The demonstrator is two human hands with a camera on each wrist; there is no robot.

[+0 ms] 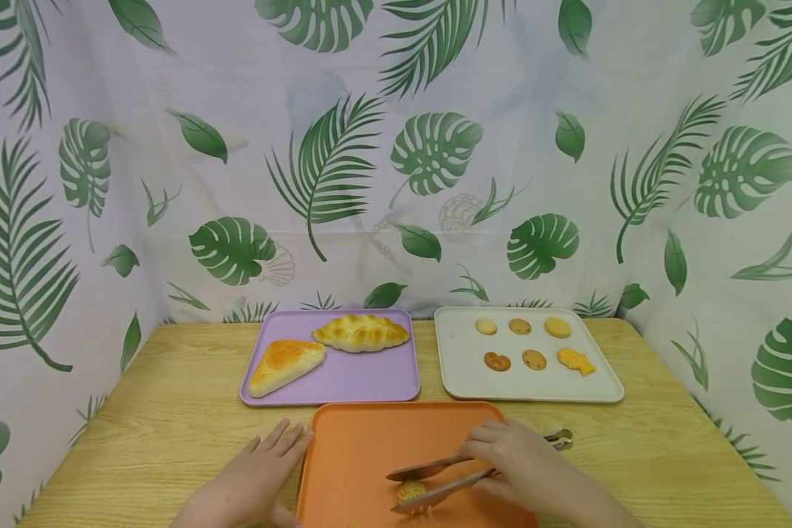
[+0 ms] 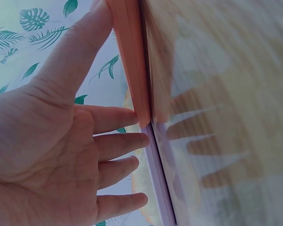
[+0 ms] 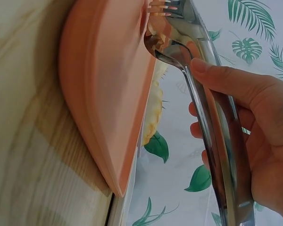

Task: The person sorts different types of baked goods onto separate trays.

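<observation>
In the head view my right hand (image 1: 518, 462) grips metal tongs (image 1: 458, 484) over the orange tray (image 1: 389, 433). Between the tong tips sits a small ridged yellow cookie (image 1: 411, 492); whether both tips touch it I cannot tell. The right wrist view shows the thumb and fingers wrapped about the tongs (image 3: 217, 127), whose far end has fork-like prongs. My left hand (image 1: 251, 477) lies at the orange tray's left edge with its fingers extended. In the left wrist view, thumb and fingertips of the left hand (image 2: 66, 155) are at the tray rim (image 2: 131, 61).
Behind on the left, a purple tray (image 1: 363, 385) bears a triangular bread (image 1: 287, 364) and a braided bread (image 1: 363, 334). A white tray (image 1: 465, 381) at the back right carries several small cookies, one a fish-shaped cookie (image 1: 574, 361). Leaf-patterned cloth (image 1: 383, 271) surrounds the wooden table (image 1: 152, 418).
</observation>
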